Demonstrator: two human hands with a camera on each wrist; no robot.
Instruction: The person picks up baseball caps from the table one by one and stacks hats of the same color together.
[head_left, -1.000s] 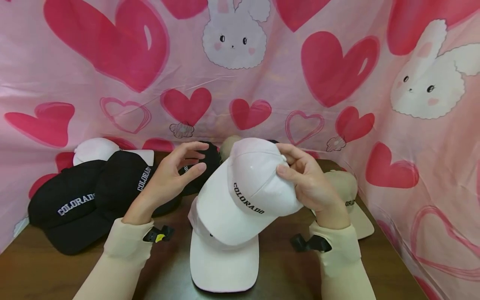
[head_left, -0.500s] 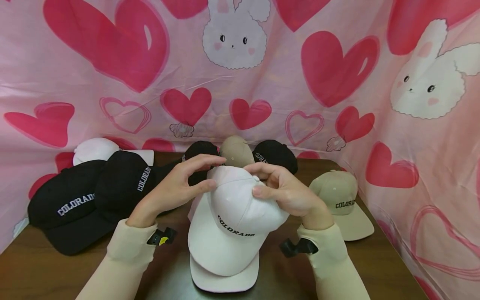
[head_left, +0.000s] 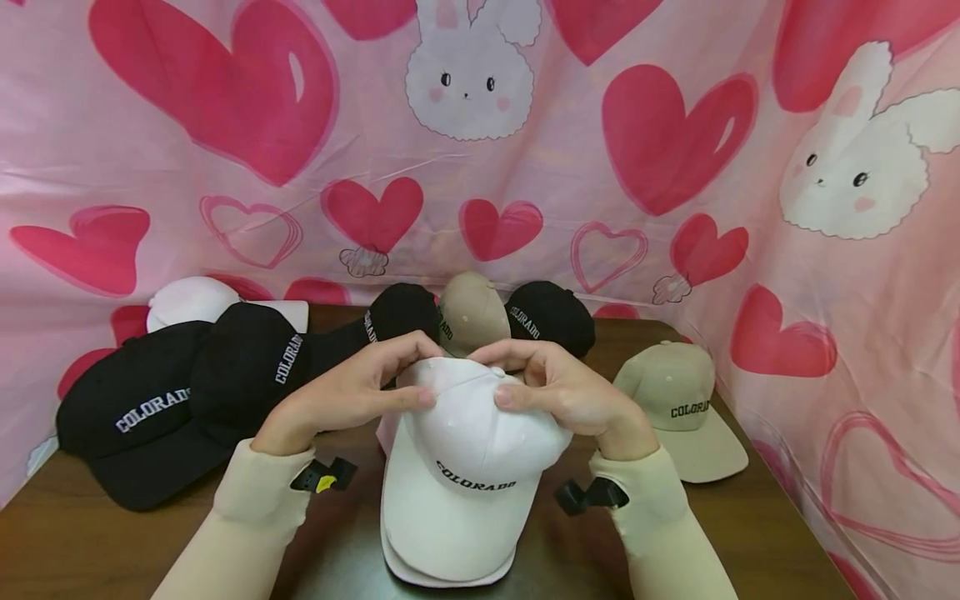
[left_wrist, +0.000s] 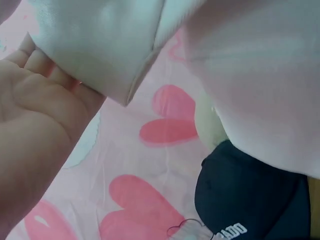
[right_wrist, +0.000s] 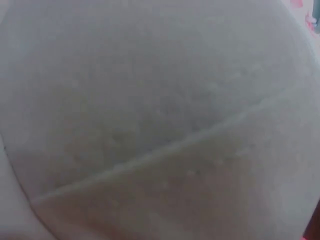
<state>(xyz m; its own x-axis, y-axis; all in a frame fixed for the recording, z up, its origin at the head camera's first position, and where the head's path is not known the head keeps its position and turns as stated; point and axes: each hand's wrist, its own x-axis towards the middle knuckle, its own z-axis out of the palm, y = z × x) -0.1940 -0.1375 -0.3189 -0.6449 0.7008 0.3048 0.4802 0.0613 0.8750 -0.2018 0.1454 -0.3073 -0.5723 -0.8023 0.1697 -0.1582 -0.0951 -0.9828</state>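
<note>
A white baseball cap (head_left: 476, 433) with dark COLORADO lettering sits over another white cap (head_left: 450, 581), whose brim edge peeks out below. My left hand (head_left: 348, 390) pinches the upper cap's crown at the back left, thumb in front and fingers behind. On the other side of the crown, my right hand (head_left: 581, 400) grips it the same way. In the left wrist view, the fingers of that hand (left_wrist: 42, 115) lie behind the upper cap's edge (left_wrist: 105, 50), with the lower cap (left_wrist: 260, 85) alongside. White cap fabric (right_wrist: 160, 110) with a seam fills the right wrist view.
Black caps (head_left: 146, 408) overlap at the left, in front of a white cap (head_left: 191, 302). Behind my hands stand a beige cap (head_left: 472, 312) and a black cap (head_left: 553, 321). Another beige cap (head_left: 675, 387) rests near the wooden table's (head_left: 780, 533) right edge. Pink heart-printed cloth hangs behind.
The upper white cap has come down and left over the lower one and tilts less. My left hand, apart from it a second ago, now holds its crown. The right hand moved down with it.
</note>
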